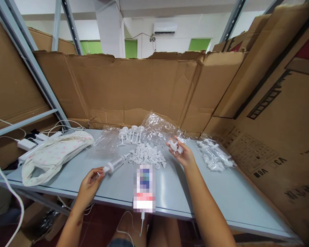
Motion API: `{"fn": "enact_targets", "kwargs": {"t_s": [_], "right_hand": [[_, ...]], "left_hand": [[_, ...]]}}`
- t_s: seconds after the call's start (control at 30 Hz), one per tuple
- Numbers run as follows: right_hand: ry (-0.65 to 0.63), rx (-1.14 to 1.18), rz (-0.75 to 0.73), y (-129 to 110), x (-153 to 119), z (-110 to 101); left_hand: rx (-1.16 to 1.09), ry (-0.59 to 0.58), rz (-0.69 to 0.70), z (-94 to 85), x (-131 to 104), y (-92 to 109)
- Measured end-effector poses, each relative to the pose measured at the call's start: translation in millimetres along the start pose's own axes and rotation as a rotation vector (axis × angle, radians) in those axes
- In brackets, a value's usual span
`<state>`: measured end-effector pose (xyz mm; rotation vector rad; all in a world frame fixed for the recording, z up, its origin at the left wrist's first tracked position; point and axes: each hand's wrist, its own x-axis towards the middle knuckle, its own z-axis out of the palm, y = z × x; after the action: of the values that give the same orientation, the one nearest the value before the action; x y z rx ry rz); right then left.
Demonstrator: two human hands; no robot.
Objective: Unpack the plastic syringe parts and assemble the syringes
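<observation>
My left hand [91, 181] is closed on the plunger end of a clear plastic syringe [115, 164], whose barrel tilts up to the right over the table. White plastic pieces [175, 145] lie in my right hand [184, 156], which is turned palm up with fingers curled around them. Between the hands is a loose pile of small white plastic tips [146, 155]. Behind that pile, several white plungers with round ends [131, 133] stand or lean together. The syringe's narrow end is close to the pile's left side.
A phone with a blurred screen [144, 188] lies at the table's front edge, its white cable [142, 219] hanging down. Crumpled clear bags [157, 127] lie at the back. Bagged white parts [214, 154] are on the right, a folded cloth [58, 154] on the left. Cardboard walls [139, 89] surround the table.
</observation>
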<state>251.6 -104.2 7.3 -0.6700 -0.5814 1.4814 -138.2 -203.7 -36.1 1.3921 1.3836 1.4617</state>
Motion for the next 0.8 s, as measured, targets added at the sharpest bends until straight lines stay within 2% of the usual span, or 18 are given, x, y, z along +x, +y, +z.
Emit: {"fn": "enact_targets", "kwargs": {"t_s": [0.23, 0.4, 0.5, 0.63, 0.8], "right_hand": [[0.022, 0.022, -0.002, -2, -2, 3], [0.048, 0.002, -0.013, -2, -3, 4], [0.053, -0.012, -0.017, -2, -3, 4], [0.052, -0.021, -0.021, -1, -2, 4], [0.045, -0.019, -0.02, 0, -2, 3]], "left_hand": [[0.158, -0.147, 0.081, 14.9, 11, 4], [0.322, -0.217, 0.144, 19.1, 18, 2], [0.404, -0.211, 0.165, 18.7, 21, 2], [0.506, -0.17, 0.263, 19.4, 23, 5], [0.524, -0.143, 0.396, 35.7, 26, 30]]}}
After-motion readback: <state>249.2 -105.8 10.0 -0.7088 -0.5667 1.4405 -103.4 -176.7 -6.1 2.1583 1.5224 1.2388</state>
